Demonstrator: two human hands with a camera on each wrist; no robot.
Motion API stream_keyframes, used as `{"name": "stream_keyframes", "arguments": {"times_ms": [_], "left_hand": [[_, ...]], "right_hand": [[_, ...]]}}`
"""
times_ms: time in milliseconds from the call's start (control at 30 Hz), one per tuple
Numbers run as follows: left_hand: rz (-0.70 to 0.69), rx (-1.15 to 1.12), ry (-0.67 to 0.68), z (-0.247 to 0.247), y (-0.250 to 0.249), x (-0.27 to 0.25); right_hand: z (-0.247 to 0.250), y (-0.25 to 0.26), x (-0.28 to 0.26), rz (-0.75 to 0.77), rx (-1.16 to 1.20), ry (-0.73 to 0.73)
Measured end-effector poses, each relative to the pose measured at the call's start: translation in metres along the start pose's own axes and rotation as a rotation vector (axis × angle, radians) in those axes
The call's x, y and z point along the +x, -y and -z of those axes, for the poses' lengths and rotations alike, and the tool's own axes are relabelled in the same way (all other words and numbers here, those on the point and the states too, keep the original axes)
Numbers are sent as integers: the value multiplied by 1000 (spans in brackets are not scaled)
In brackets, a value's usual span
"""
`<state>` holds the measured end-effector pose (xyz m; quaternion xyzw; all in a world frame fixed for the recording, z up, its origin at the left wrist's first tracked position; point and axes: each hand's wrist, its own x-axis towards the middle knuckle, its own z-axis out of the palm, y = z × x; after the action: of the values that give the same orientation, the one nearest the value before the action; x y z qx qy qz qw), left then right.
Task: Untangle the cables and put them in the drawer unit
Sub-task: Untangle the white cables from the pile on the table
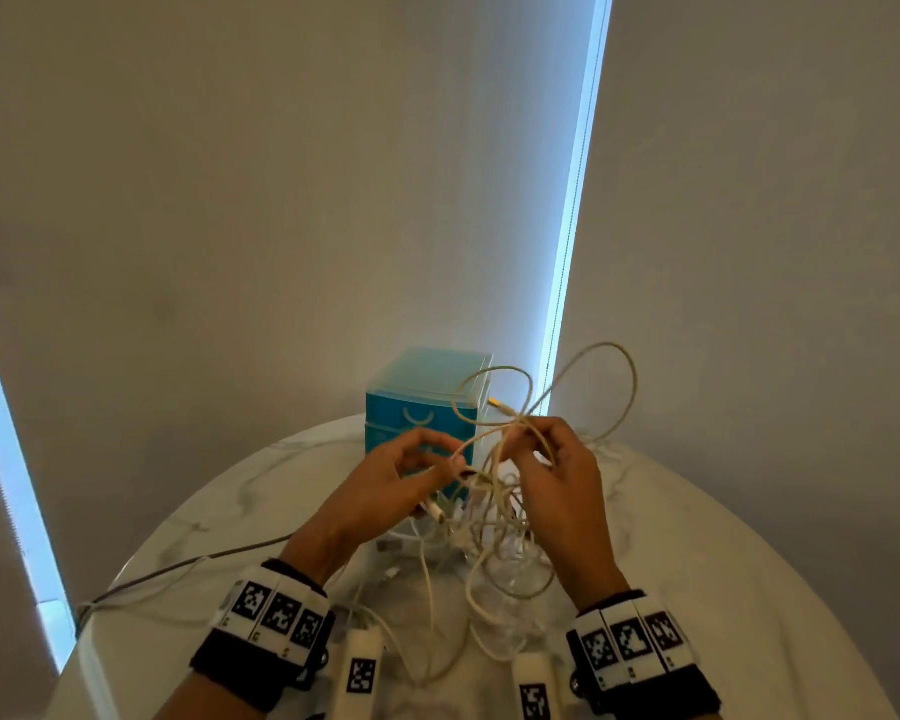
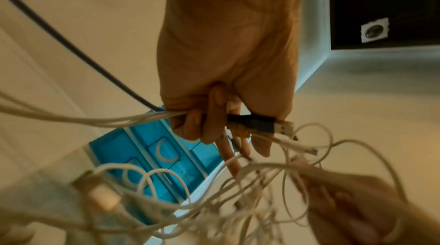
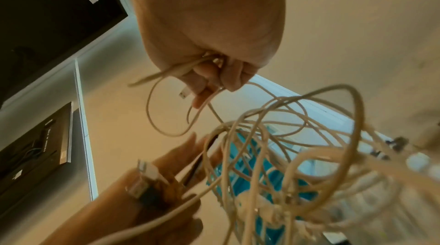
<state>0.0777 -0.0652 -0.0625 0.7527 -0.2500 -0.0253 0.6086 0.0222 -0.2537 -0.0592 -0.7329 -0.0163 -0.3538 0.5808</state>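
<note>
Both hands are raised above a round table (image 1: 697,589), each gripping part of a knot of pale cables (image 1: 494,511). The left hand (image 1: 385,491) curls around several strands and a black USB plug (image 2: 257,123). The right hand (image 1: 552,475) pinches other strands, with loops rising above it. The blue drawer unit (image 1: 422,397) stands just behind, its lower front hidden by hands and cables. The wrist views are blurred low down, so single cables cannot be traced.

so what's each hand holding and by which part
Left hand grips cables near their plug ends, a black USB plug sticking out. Right hand pinches pale cable strands mid-length above the tangle.
</note>
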Motion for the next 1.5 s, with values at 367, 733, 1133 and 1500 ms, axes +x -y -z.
{"name": "stream_keyframes", "arguments": {"times_ms": [367,733,1133,1500], "left_hand": [[-47,191,47,6,12,4],[33,289,-42,20,29,12],[-118,-13,-349,45,-29,-2],[-375,-154,-558,64,-89,-23]], "right_hand": [[17,24,15,-52,-24,140],[32,35,41,-97,71,-139],[71,43,42,-151,205,-200],[-42,98,65,-207,331,104]]}}
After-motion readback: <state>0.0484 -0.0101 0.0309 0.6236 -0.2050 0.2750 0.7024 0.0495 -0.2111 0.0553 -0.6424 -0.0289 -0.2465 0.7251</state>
